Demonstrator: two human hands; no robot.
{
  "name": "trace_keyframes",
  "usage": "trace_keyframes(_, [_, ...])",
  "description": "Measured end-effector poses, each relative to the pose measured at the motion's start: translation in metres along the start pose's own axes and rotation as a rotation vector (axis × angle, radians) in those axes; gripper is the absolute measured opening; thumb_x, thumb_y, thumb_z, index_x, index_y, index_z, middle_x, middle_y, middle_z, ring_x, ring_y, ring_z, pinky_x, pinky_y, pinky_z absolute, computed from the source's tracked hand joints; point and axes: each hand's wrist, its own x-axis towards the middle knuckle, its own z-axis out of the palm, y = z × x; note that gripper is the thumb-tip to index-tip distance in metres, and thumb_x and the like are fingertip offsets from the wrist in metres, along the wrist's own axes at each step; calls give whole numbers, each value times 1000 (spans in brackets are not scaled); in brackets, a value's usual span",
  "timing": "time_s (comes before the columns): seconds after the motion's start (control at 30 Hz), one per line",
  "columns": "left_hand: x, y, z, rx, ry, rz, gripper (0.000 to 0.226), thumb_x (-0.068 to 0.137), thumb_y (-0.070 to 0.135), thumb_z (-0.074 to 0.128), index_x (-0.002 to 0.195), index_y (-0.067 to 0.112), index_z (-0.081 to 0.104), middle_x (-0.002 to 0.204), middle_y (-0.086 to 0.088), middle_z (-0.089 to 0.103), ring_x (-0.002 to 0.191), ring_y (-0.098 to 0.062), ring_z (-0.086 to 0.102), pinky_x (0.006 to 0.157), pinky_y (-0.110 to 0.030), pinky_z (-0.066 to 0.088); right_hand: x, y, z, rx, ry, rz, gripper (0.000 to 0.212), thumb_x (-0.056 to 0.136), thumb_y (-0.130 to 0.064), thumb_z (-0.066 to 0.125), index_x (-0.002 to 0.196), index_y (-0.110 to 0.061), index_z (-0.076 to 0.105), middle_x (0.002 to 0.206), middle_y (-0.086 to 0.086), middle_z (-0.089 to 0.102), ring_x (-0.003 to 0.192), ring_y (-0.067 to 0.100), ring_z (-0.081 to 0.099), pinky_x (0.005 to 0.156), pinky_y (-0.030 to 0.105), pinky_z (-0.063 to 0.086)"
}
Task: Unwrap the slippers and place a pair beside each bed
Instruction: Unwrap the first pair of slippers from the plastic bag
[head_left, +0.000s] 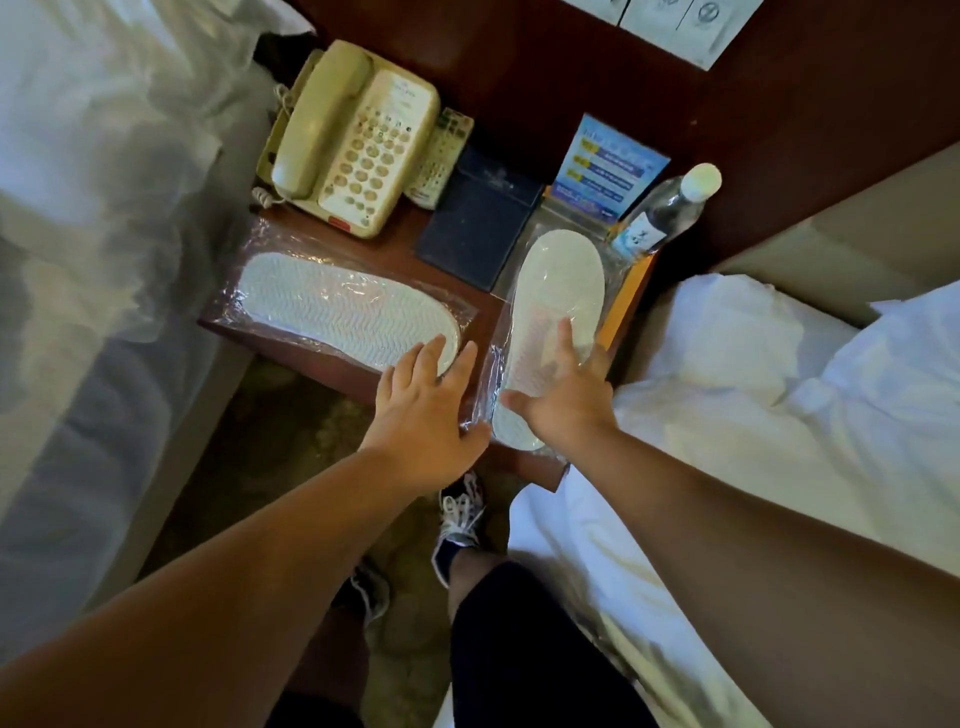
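Fingers of both hands are spread apart: the left hand (426, 410) lies flat on the near end of the left wrapped slipper pair (343, 312), the right hand (563, 395) on the right wrapped slipper pair (550, 322), both on the wooden nightstand (374, 254) between two beds.

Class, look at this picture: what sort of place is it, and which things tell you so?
Most likely a twin hotel room. A nightstand between two white-sheeted beds holds a corded telephone, a bottled water and two plastic-wrapped slipper packs.
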Motion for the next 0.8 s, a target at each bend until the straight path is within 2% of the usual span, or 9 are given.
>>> trace_keyframes(0.1, [8, -8, 18, -56, 4, -15, 84, 93, 62, 44, 159, 35, -1, 169, -4, -3, 154, -33, -6, 122, -54, 2, 10, -1, 17, 35, 54, 75, 136, 59, -69, 78, 146, -39, -22, 158, 9, 2, 138, 45, 28, 98, 52, 44])
trace_keyframes(0.23, [12, -22, 42, -144, 79, -53, 83, 92, 62, 48, 158, 34, 6, 168, -4, 3, 154, -33, -1, 122, -54, 7, 16, 2, 34, 101, 108, 149, 147, 45, -74, 78, 142, -42, -28, 153, 10, 10, 135, 41, 27, 101, 52, 40])
trace_keyframes(0.33, [9, -31, 61, -170, 136, -66, 82, 92, 62, 48, 157, 35, 7, 167, -3, 6, 154, -31, 2, 122, -53, 7, 18, 12, 42, 192, 148, 214, 152, 37, -68, 82, 144, -41, -23, 147, 15, 21, 132, 40, 28, 100, 50, 39])
trace_keyframes(0.43, [7, -34, 77, -194, 180, -60, 80, 92, 60, 50, 157, 35, 10, 166, -1, 8, 153, -30, 4, 122, -52, 9, 20, 23, 48, 368, 122, 286, 159, 37, -62, 90, 148, -35, -20, 154, 16, 20, 140, 37, 25, 104, 50, 38])
trace_keyframes(0.53, [9, -29, 94, -223, 264, -18, 77, 93, 57, 51, 157, 35, 16, 163, 3, 12, 151, -26, 5, 121, -51, 10, 21, 35, 51, 494, 113, 250, 158, 39, -58, 92, 151, -32, -16, 155, 10, 30, 138, 33, 35, 104, 46, 39])
trace_keyframes(0.67, [15, -16, 116, -200, 384, 43, 66, 95, 52, 52, 154, 36, 26, 159, 4, 23, 147, -21, 11, 120, -49, 14, 19, 49, 56, 651, 166, 143, 150, 41, -56, 93, 154, -26, 0, 149, 5, 41, 131, 30, 46, 99, 41, 43])
trace_keyframes(0.73, [14, -10, 120, -174, 428, 86, 63, 94, 50, 52, 152, 38, 30, 157, 5, 26, 144, -19, 14, 119, -48, 19, 18, 55, 58, 781, 187, 104, 137, 36, -54, 94, 148, -19, 22, 138, 5, 52, 117, 27, 55, 89, 38, 49])
trace_keyframes(0.8, [7, -3, 121, -129, 478, 102, 62, 93, 49, 53, 150, 38, 33, 154, 5, 30, 142, -19, 19, 118, -47, 21, 11, 64, 56, 935, 151, 71, 109, 35, -50, 95, 126, -13, 49, 113, 2, 67, 95, 21, 64, 75, 33, 53])
